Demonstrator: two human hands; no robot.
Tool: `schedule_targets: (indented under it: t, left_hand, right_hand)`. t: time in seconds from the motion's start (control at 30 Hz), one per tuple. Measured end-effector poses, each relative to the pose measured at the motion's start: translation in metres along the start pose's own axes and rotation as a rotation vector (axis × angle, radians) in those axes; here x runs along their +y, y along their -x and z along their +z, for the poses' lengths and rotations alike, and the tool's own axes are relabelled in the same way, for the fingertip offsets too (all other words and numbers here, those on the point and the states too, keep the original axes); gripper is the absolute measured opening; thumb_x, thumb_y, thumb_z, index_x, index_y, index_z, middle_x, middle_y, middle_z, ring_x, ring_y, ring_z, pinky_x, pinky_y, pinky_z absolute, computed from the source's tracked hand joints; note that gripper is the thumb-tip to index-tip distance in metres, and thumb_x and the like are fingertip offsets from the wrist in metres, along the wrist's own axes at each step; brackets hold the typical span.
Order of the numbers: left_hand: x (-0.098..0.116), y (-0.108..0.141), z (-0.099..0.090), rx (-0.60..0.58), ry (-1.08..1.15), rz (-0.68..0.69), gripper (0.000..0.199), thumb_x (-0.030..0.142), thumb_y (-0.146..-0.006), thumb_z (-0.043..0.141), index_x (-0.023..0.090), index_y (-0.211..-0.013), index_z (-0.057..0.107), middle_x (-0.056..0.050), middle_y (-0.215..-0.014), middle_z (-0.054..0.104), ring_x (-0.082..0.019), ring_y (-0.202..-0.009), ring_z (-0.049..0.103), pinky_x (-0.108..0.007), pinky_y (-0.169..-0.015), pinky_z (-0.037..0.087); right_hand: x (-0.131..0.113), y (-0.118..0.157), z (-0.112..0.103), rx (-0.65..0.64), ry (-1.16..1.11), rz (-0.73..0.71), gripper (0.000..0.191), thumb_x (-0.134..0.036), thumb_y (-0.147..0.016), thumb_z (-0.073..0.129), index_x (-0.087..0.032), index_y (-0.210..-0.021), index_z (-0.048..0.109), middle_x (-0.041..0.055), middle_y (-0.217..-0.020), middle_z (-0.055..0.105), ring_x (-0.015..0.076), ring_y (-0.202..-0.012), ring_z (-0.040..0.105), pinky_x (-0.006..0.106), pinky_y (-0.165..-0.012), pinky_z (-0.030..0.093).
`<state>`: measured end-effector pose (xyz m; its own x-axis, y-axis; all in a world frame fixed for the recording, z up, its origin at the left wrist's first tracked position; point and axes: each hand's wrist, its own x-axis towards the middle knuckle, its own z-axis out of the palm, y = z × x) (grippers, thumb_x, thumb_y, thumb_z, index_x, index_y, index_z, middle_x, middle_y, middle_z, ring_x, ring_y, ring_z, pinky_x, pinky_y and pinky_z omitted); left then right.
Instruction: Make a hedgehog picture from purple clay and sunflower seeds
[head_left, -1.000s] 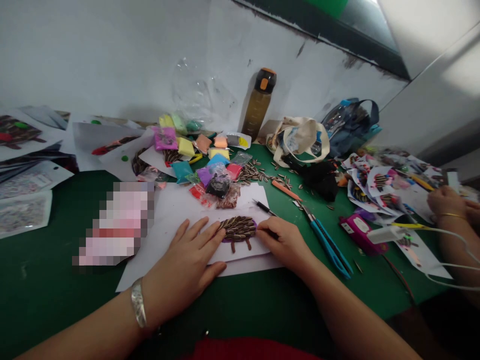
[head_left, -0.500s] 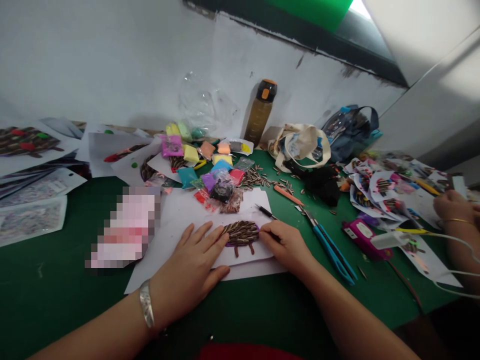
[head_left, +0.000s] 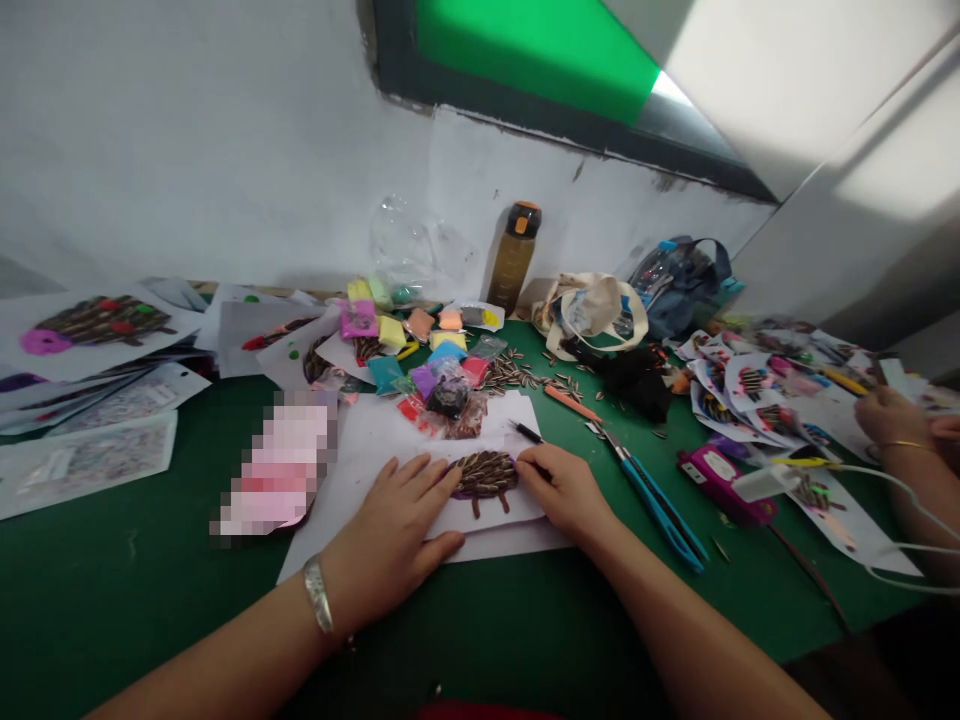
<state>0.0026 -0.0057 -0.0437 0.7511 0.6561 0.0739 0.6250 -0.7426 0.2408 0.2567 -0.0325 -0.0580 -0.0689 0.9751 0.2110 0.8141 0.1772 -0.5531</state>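
A hedgehog picture [head_left: 487, 474], its body covered in striped sunflower seeds with a purple rim and two brown legs, lies on white paper [head_left: 322, 535]. My left hand [head_left: 401, 515] rests flat on the sheet, fingers spread, fingertips at the picture's left edge. At the right edge, my right hand [head_left: 561, 490] has its thumb and fingers pinched together; whatever is between them is hidden. A black pen [head_left: 526, 432] lies just above that hand. Blue tweezers [head_left: 660, 510] are to its right. Bags of coloured clay [head_left: 448, 395] sit on the paper's far side.
Loose sunflower seeds [head_left: 510, 374] are scattered behind the paper. A bottle [head_left: 514, 260] and a cloth bag [head_left: 592, 310] stand by the wall. A pink device [head_left: 724, 485] with cables lies right, near another person's hand [head_left: 892, 415]. Finished pictures [head_left: 112, 325] are piled left.
The camera view has tilted up and turned slightly left, so more window shows. Both hands stay in nearly the same places on the picture. Nothing has visibly been picked up or let go.
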Motion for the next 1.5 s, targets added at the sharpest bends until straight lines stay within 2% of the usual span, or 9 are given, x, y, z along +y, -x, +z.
schedule_targets:
  t: [0.3,0.5,0.7,0.83,1.0,1.23,1.4,1.5]
  left_hand:
    - [-0.003,-0.002,-0.005,0.023,0.030,0.032,0.061,0.054,-0.088,0.049,0.015,-0.135,0.047,-0.016,-0.139,0.048,-0.034,-0.131,0.039,-0.055,-0.106,0.030]
    - [0.000,-0.001,-0.008,0.178,0.023,0.090,0.050,0.042,-0.091,0.048,0.010,-0.129,0.053,-0.016,-0.135,0.053,-0.030,-0.129,0.043,-0.046,-0.106,0.036]
    - [0.000,0.000,-0.019,0.242,0.015,0.060,0.040,0.033,-0.091,0.044,0.013,-0.123,0.059,-0.014,-0.128,0.059,-0.028,-0.123,0.049,-0.046,-0.104,0.039]
    - [-0.006,0.005,-0.031,0.274,0.009,-0.035,0.041,0.032,-0.093,0.035,0.014,-0.119,0.061,-0.012,-0.121,0.064,-0.025,-0.114,0.057,-0.043,-0.101,0.044]
    - [-0.010,0.012,-0.038,0.248,-0.014,-0.122,0.042,0.031,-0.094,0.033,0.012,-0.119,0.061,-0.012,-0.120,0.065,-0.025,-0.109,0.061,-0.042,-0.096,0.048]
    - [-0.005,0.010,-0.023,0.115,-0.041,-0.001,0.036,0.032,-0.091,0.044,0.018,-0.119,0.062,-0.008,-0.127,0.061,-0.024,-0.122,0.051,-0.040,-0.105,0.039]
    - [-0.003,0.017,-0.016,0.086,-0.083,-0.059,0.047,0.038,-0.093,0.044,0.011,-0.132,0.050,-0.015,-0.135,0.053,-0.029,-0.127,0.045,-0.046,-0.104,0.038]
    - [0.001,0.021,-0.011,0.074,-0.121,-0.086,0.050,0.041,-0.094,0.042,0.012,-0.135,0.047,-0.015,-0.138,0.050,-0.029,-0.130,0.041,-0.046,-0.106,0.036]
  right_hand:
    - [0.001,-0.004,0.001,0.035,0.044,-0.001,0.020,-0.026,-0.089,0.047,-0.020,-0.078,0.062,0.0014,-0.077,0.063,0.0154,-0.077,0.057,0.025,-0.070,0.040]
    - [-0.001,-0.002,0.001,0.054,0.061,-0.021,0.020,-0.024,-0.089,0.045,-0.019,-0.078,0.062,0.0012,-0.076,0.062,0.0146,-0.076,0.056,0.024,-0.070,0.039]
    - [-0.002,-0.001,0.001,0.073,0.076,-0.037,0.020,-0.022,-0.087,0.046,-0.019,-0.075,0.062,0.0015,-0.075,0.062,0.0145,-0.074,0.055,0.024,-0.067,0.038]
    - [-0.002,-0.001,0.001,0.071,0.076,-0.037,0.020,-0.022,-0.087,0.046,-0.019,-0.074,0.061,0.0011,-0.074,0.061,0.0145,-0.073,0.055,0.024,-0.067,0.038]
    - [-0.001,0.000,0.000,0.062,0.052,-0.049,0.020,-0.023,-0.088,0.045,-0.019,-0.076,0.061,0.0013,-0.075,0.062,0.0149,-0.074,0.056,0.024,-0.068,0.039]
    - [0.003,0.001,-0.001,0.047,0.007,-0.060,0.020,-0.024,-0.088,0.045,-0.020,-0.077,0.062,0.0011,-0.076,0.062,0.0151,-0.075,0.056,0.025,-0.069,0.040]
    - [0.006,0.002,-0.003,0.023,-0.010,-0.057,0.019,-0.025,-0.088,0.046,-0.020,-0.078,0.062,0.0008,-0.077,0.062,0.0150,-0.076,0.057,0.024,-0.068,0.040]
    - [0.006,0.002,-0.002,0.008,-0.013,-0.056,0.019,-0.024,-0.087,0.046,-0.020,-0.076,0.061,0.0009,-0.077,0.062,0.0150,-0.075,0.056,0.025,-0.067,0.038]
